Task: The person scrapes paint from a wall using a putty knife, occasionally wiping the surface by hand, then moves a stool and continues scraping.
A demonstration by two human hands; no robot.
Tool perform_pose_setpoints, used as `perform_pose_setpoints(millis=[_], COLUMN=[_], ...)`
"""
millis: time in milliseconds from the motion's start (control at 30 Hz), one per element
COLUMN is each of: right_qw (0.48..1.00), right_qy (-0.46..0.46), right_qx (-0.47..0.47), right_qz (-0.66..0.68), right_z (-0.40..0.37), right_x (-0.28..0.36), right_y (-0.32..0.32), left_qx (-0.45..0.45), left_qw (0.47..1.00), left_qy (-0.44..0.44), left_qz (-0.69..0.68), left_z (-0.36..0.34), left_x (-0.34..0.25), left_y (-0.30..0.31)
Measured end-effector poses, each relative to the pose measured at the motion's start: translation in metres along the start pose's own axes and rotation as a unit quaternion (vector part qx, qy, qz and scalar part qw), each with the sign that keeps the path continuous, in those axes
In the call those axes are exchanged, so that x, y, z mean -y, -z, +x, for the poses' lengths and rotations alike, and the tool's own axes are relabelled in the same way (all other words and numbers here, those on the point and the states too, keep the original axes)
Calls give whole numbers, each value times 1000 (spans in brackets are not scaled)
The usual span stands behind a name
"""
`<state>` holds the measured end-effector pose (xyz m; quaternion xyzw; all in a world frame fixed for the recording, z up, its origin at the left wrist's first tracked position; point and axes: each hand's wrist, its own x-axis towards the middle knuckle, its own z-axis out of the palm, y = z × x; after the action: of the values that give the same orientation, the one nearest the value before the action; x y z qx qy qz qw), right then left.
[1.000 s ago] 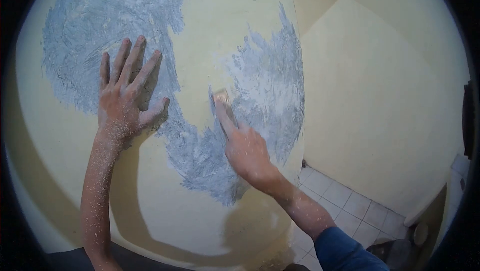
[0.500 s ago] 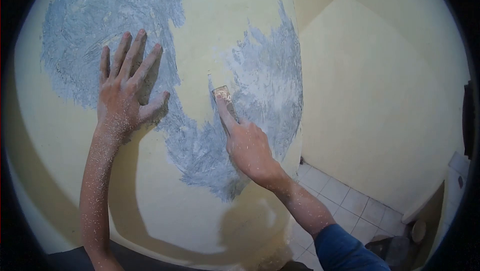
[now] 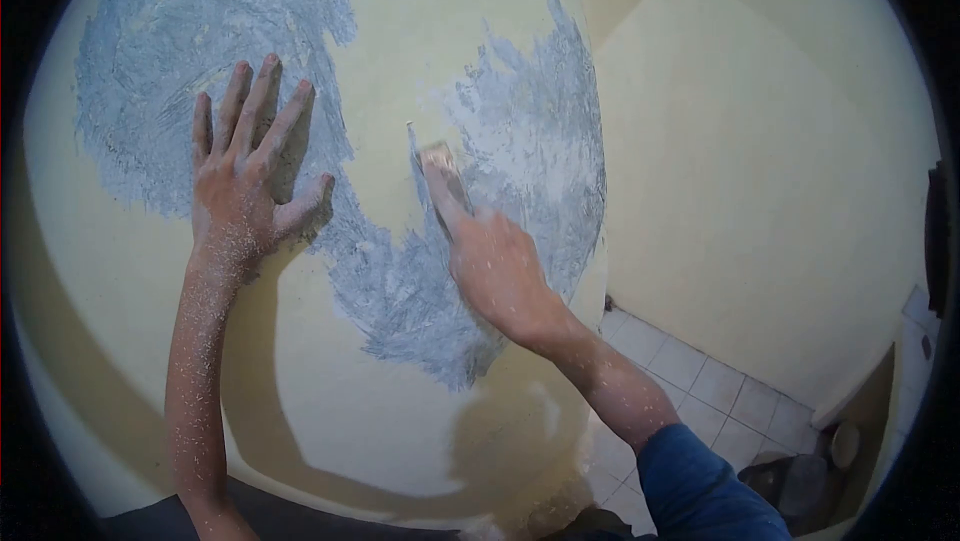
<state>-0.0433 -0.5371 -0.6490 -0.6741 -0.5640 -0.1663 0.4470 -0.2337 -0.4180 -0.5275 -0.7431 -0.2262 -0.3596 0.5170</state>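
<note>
Right grip (image 3: 495, 276) clamped around scraper (image 3: 437, 163), forefinger along blade, at grey patch (image 3: 530, 151) edge. Left grip (image 3: 245, 176) splayed flat, empty, on wall (image 3: 420, 51). Scraper likely light, stiff; best held by handle.

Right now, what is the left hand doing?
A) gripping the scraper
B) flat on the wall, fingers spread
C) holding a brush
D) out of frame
B: the left hand lies open and flat against the wall with its fingers spread, and it is the right hand that holds the scraper.
</note>
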Motion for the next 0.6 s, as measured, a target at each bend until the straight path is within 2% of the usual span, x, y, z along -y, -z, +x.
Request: perform_pose_setpoints(millis=[67,167,267,367,467,600], right_qw=[999,998,997,1000,998,997], right_qy=[-16,50,40,11,44,41], right_qx=[36,-41,-34,9,-45,-48], right_qz=[-8,-22,-59,-28,0,-46], right_z=[-2,21,4,7,29,11], right_x=[-3,3,-5,-4,2,-8], right_y=[-2,11,-1,0,13,-5], left_qx=[-5,-4,-8,-14,-14,-16], left_qw=[1000,1000,1000,1000,1000,1000], left_qy=[7,4,6,11,8,3], left_qz=[3,7,3,-4,-3,-11], left_z=[1,2,-1,0,1,-1], left_x=[0,-1,-1,-1,-2,-2], left_y=[1,-1,-5,-2,-1,-2])
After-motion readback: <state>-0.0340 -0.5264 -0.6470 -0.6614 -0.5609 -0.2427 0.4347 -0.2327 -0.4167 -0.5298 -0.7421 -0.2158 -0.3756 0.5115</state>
